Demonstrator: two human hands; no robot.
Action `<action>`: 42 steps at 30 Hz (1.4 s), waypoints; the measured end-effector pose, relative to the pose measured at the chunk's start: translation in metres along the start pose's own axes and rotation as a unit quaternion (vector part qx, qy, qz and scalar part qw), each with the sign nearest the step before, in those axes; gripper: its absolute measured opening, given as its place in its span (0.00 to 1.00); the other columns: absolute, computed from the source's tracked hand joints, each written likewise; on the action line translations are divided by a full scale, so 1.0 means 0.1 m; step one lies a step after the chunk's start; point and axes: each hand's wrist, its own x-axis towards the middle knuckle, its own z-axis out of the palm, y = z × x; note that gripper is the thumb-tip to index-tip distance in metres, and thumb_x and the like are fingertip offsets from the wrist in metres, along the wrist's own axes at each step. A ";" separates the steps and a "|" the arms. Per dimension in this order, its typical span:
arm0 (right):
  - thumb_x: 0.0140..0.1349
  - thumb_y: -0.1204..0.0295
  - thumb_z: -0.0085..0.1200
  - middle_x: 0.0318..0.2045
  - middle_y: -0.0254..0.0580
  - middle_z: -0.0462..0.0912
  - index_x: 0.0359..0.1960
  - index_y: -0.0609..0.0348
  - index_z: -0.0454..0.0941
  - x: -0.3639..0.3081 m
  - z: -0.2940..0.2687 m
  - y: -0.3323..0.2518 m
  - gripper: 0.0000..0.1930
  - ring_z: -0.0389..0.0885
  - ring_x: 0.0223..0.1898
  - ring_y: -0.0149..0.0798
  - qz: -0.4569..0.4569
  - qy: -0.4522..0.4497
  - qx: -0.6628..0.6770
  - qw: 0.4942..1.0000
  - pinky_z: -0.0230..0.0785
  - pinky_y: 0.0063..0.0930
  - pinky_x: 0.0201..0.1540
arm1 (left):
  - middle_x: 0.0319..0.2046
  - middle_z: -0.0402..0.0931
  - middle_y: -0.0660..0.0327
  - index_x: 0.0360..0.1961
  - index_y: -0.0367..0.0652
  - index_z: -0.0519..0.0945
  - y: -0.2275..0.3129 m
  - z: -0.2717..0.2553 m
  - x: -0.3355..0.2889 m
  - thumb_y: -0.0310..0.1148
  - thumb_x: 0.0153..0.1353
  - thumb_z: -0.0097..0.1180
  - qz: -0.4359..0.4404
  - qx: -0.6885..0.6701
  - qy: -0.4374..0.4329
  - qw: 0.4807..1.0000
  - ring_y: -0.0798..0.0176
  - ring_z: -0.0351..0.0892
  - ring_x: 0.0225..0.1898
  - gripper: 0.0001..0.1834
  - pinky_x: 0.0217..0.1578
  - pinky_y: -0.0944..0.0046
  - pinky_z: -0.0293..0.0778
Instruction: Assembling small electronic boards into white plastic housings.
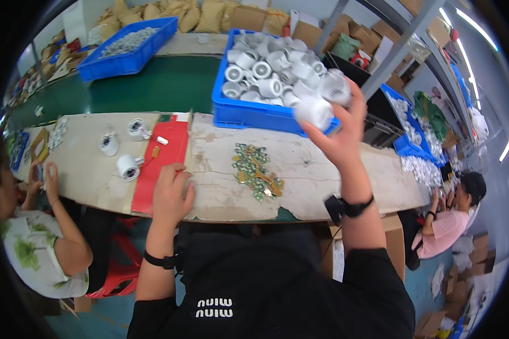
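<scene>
My right hand (348, 133) is raised at the front right corner of a blue crate (254, 116). Its thumb and fingers are closed around a white round plastic housing (313, 113); another white rounded part (334, 88) sits against the fingers, and I cannot tell whether it is joined on. Many similar housings fill the crate. My left hand (172, 192) lies on the table by the right edge of a red mat (163, 147), fingers loosely spread and nothing held. Between my hands lies a pile of small green circuit boards (254, 169) with tan pieces.
Several white housings (108, 144) with dark insides stand left of the mat. A small white piece (162, 140) lies on it. Another blue crate (130, 48) stands at the far left. A metal post (398, 48) rises at right. Co-workers sit at left (45, 243) and right (447, 220).
</scene>
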 end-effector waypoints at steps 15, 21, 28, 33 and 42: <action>0.51 0.65 0.75 0.59 0.53 0.79 0.37 0.52 0.90 -0.44 0.47 -0.15 0.13 0.75 0.59 0.57 0.009 -0.013 0.034 0.999 0.68 0.48 0.60 | 0.34 0.80 0.52 0.33 0.38 0.81 -0.03 0.00 -0.21 0.23 0.55 0.61 -0.031 -0.012 0.008 0.999 0.44 0.81 0.36 0.04 0.38 0.49 0.78; 0.57 0.79 0.65 0.42 0.51 0.83 0.32 0.59 0.84 -2.36 -1.13 0.44 0.03 0.82 0.45 0.54 0.218 0.169 -0.166 0.947 0.75 0.42 0.49 | 0.41 0.83 0.45 0.44 0.35 0.83 -0.41 0.10 -0.31 0.20 0.63 0.57 0.019 0.070 0.007 0.997 0.41 0.84 0.43 0.10 0.45 0.51 0.81; 0.57 0.62 0.68 0.50 0.55 0.86 0.55 0.58 0.82 -5.68 -2.78 0.86 0.24 0.84 0.54 0.53 0.696 0.118 -0.495 0.506 0.77 0.39 0.55 | 0.44 0.81 0.55 0.69 0.35 0.71 -0.32 0.25 -0.15 0.29 0.73 0.54 -0.078 0.019 -0.063 0.995 0.57 0.82 0.42 0.25 0.39 0.63 0.78; 0.51 0.49 0.73 0.63 0.65 0.79 0.69 0.64 0.73 -6.14 -2.77 0.62 0.47 0.75 0.67 0.61 0.802 -0.089 -0.121 0.578 0.68 0.47 0.69 | 0.43 0.81 0.54 0.66 0.32 0.73 -0.07 0.42 -0.02 0.26 0.72 0.55 -0.009 0.071 -0.051 0.996 0.55 0.81 0.40 0.23 0.42 0.60 0.77; 0.42 0.58 0.76 0.49 0.62 0.83 0.55 0.67 0.77 -5.77 -1.76 0.78 0.39 0.81 0.55 0.61 0.735 -0.212 -0.243 0.596 0.76 0.48 0.59 | 0.46 0.79 0.43 0.57 0.27 0.76 1.38 1.00 0.11 0.23 0.68 0.57 0.218 -0.062 -0.227 0.947 0.42 0.80 0.46 0.18 0.49 0.49 0.76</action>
